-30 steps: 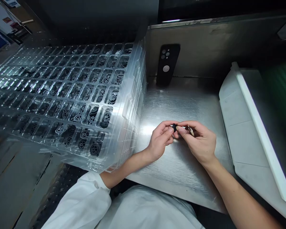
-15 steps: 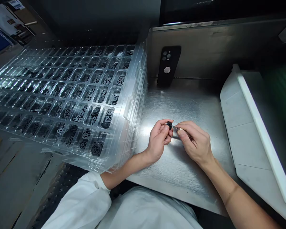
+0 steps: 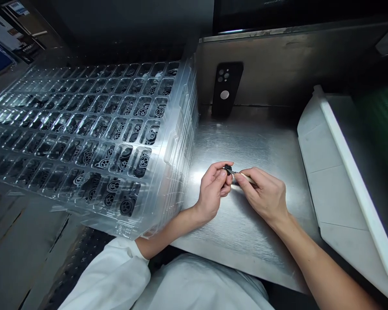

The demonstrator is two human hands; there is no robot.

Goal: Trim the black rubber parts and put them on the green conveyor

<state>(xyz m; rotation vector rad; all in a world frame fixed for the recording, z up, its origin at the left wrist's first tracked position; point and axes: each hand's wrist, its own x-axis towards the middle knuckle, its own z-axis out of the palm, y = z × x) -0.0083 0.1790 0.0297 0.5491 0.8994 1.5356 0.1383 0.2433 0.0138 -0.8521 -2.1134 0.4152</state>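
My left hand (image 3: 212,189) is closed and pinches a small round black plastic part (image 3: 228,168) between thumb and fingers, above the metal worktop. In my right hand (image 3: 265,193) is a small knife (image 3: 249,178) with a pale handle and a thin metal blade. Its tip lies against the black part, or very close to it. My fingers hide much of both things. Left of my hands stands a stack of clear plastic trays (image 3: 168,159), whose top compartments hold several black wheel-like parts (image 3: 127,206).
A black phone (image 3: 229,88) leans upright against the metal back wall (image 3: 271,69). On the right a white plastic bin (image 3: 339,172) stands along the worktop (image 3: 245,133). The tray stack rises close to my left forearm.
The knife in my right hand has turned, so its blade and pale handle show more plainly at the black part. The whole view has shifted slightly.
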